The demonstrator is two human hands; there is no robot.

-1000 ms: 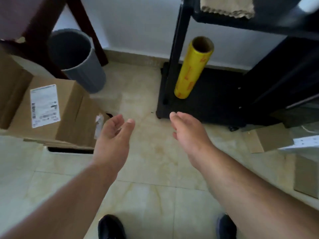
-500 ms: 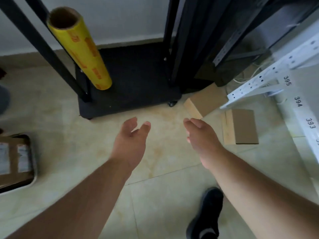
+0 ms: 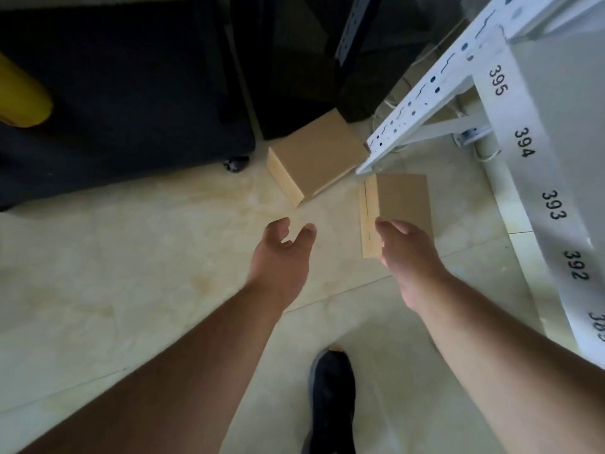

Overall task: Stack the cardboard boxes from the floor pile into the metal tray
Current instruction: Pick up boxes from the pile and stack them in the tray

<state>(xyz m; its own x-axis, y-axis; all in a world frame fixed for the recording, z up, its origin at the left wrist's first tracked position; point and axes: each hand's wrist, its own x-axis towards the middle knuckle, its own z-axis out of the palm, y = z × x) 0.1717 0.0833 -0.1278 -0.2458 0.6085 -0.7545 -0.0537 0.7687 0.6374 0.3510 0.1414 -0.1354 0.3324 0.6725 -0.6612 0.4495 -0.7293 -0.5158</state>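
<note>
Left hand (image 3: 281,257), right hand (image 3: 409,257) outstretched, fingers relaxed, empty

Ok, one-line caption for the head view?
Both empty hands, left and right, reach toward two cardboard boxes on the tiled floor.

We read black numbers 395, 394, 393 and 392 running down the white shelf edge strip (image 3: 537,178), beyond and right of our right hand (image 3: 409,257); a lower number is cut off.

My right hand (image 3: 407,257) covers the near corner of the flat cardboard box (image 3: 404,199), the yellow roll (image 3: 19,99) is cut off at the left edge, and the lowest shelf number (image 3: 597,319) blurs at the right edge.
</note>
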